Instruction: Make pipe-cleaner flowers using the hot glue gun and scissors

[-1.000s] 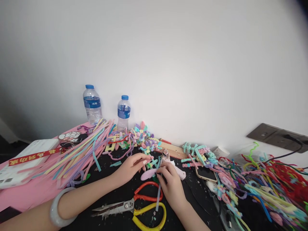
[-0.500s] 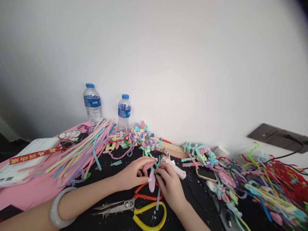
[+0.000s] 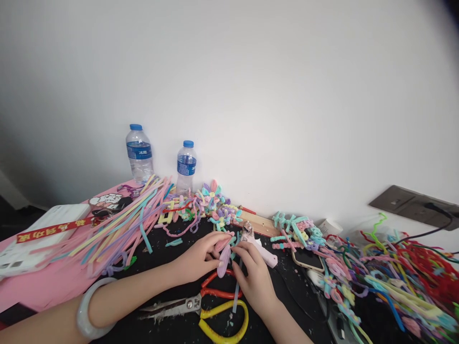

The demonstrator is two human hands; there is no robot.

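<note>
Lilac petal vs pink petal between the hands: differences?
Colour: the lilac petal is pale purple; the pink petal is a warmer pink.
Position: lilac sits lower in the picture, nearer the scissors; pink sits above it.
Visibility: lilac shows most of its length; pink is partly hidden by the left hand.
Shared: both look elongated, with pastel colours.

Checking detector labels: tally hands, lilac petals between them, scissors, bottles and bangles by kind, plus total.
Hands: 2 (left hand, right hand)
Lilac petal: 1
Scissors: 1
Bottles: 2 (left bottle, right bottle)
Bangle: 1
Total: 7
</note>
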